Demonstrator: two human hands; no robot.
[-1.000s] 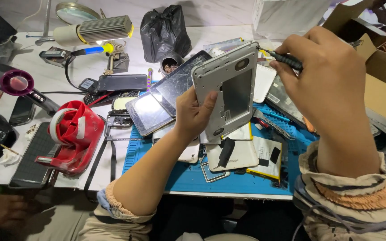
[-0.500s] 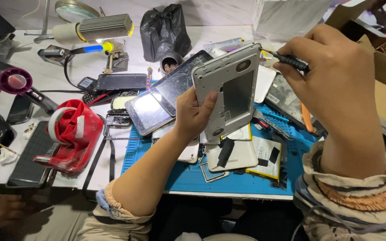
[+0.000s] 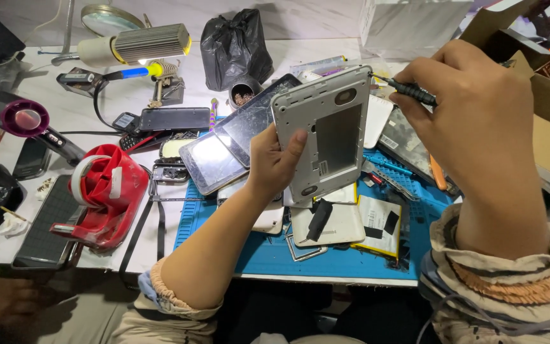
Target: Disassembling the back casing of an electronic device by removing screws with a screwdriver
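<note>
Grey plastic phone housing (image 3: 326,137), rectangular with a camera hole, is held upright above the blue rubber work mat (image 3: 237,245) by the left hand (image 3: 275,159), which is closed on its left edge. A thin black-handled screwdriver (image 3: 408,91) is pinched by the right hand (image 3: 472,121), and its tip is placed at the housing's upper right corner. Left of the mat, a red tape dispenser (image 3: 106,191) is seen on the white table (image 3: 128,245).

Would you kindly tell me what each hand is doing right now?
Left hand: closed on the grey tablet frame.
Right hand: closed on a black screwdriver.
</note>
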